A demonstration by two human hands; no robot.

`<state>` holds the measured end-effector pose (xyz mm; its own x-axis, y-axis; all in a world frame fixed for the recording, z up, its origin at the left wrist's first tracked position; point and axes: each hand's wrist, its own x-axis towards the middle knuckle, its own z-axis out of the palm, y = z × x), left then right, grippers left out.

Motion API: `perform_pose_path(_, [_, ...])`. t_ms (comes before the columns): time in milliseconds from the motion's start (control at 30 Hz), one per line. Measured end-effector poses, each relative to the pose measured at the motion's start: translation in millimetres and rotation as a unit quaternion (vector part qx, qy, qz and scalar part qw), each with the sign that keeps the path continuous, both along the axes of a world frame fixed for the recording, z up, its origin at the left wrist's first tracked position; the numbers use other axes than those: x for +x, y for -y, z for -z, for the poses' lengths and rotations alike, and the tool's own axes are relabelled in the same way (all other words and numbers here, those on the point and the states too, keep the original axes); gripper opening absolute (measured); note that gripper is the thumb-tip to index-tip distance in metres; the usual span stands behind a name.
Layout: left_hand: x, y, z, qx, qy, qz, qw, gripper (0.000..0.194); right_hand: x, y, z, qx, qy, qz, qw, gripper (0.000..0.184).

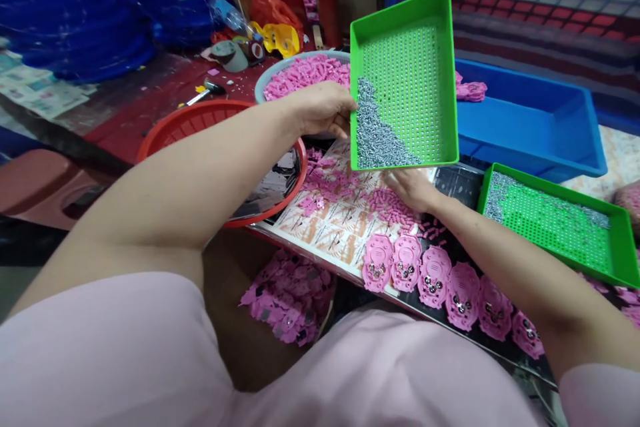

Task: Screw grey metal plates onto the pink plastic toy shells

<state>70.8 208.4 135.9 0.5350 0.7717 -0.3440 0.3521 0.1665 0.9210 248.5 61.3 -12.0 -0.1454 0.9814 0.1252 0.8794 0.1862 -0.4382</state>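
Note:
My left hand (325, 109) grips the left rim of a green perforated tray (405, 73), which is held up and tilted so a heap of small silver screws (375, 133) has slid into its lower left corner. My right hand (407, 188) is under the tray's bottom edge, over loose pink plastic bits (345, 187) on the table; its fingers are partly hidden by the tray. A row of pink plastic casings (435, 277) with screws in them lies along the near table edge.
A second green tray (555, 223) with screws lies at the right. Behind it sits a blue bin (525, 120). A red basket (210, 120) and a bowl of pink parts (300, 73) stand at the left. A box of pink casings (290, 297) sits below the table.

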Motion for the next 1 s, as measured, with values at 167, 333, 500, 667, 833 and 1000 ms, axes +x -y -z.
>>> perform_pose_path(167, [15, -5, 6.9, 0.063, -0.061, 0.103, 0.991, 0.014, -24, 20, -7.2, 0.017, 0.015, -0.092, 0.996, 0.055])
perform_pose_path(333, [38, -2, 9.3, 0.112, -0.105, 0.102, 0.983, 0.02, -33, 77, -37.3, 0.091, 0.025, -0.153, 0.984, 0.044])
perform_pose_path(500, [61, -8, 11.9, 0.161, -0.119, 0.13, 0.971, 0.014, -10, 136, -72.7, 0.221, 0.04, -0.146, 0.963, 0.023])
perform_pose_path(667, [85, -13, 23.2, 0.238, -0.18, 0.2, 0.933, 0.014, 38, 147, -85.1, 0.285, 0.224, 0.041, 0.931, 0.043])
perform_pose_path(833, [109, -8, 26.9, 0.346, -0.246, 0.245, 0.872, 0.009, 50, 130, -76.8, 0.237, 0.323, 0.074, 0.913, 0.026])
perform_pose_path(1000, [125, -3, 29.9, 0.385, -0.247, 0.263, 0.849, 0.018, 52, 109, -64.3, 0.176, 0.318, 0.056, 0.93, 0.026])
